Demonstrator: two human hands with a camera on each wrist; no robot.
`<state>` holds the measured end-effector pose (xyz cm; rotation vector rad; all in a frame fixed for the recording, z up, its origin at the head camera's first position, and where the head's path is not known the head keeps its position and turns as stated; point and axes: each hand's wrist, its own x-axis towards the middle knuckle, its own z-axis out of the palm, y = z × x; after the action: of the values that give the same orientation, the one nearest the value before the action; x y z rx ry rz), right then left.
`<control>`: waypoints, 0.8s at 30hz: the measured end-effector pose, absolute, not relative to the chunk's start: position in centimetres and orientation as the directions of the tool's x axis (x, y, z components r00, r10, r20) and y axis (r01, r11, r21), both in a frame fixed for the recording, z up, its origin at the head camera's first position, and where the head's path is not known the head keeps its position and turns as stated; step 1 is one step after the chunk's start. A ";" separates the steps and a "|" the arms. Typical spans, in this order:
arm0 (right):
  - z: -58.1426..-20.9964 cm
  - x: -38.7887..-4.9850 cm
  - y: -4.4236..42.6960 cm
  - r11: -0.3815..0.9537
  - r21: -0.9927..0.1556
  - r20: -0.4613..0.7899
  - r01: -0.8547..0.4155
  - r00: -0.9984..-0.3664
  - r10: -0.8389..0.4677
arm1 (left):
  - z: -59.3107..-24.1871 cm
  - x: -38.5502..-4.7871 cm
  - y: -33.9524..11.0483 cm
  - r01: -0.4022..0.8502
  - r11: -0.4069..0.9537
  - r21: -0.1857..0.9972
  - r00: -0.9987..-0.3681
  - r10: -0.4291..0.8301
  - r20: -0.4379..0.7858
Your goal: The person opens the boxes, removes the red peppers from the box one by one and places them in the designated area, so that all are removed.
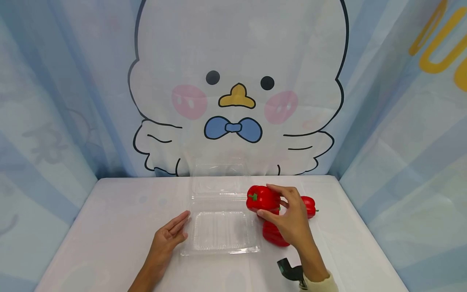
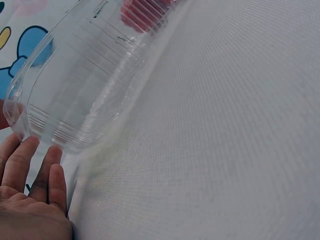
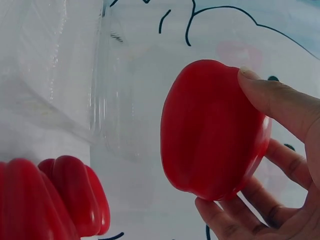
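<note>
My right hand [image 1: 292, 215] holds a shiny red bell pepper [image 1: 262, 198] above the right side of a clear plastic clamshell container [image 1: 222, 233]. In the right wrist view, the thumb lies on one side of the held pepper [image 3: 212, 130] and the fingertips on the other. The container stands with its lid [image 1: 219, 178] folded back, away from me. Straight fingers of my left hand [image 1: 169, 235] touch the container's left side; the left wrist view shows those fingers [image 2: 20, 165] against its clear wall [image 2: 75, 75].
Other red bell peppers lie right of the container, one [image 1: 275, 233] partly under my right hand and another [image 1: 308, 206] beyond it. The white tabletop [image 1: 109, 219] ends at a curtain [image 1: 237, 48] with a cartoon bird; curtains also hang at both sides.
</note>
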<state>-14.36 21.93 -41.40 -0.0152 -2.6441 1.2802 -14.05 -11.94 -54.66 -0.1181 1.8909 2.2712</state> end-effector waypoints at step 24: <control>-42.6 -13.4 25.6 0.650 -0.759 0.163 -0.026 -0.975 0.150 | -54.7 -14.2 -12.0 -0.207 -0.189 0.960 -0.977 0.084 -0.195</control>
<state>-13.42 25.62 -42.64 -0.1011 -2.6575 1.2280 -14.19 -11.98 -54.74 -0.1454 1.8678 2.2815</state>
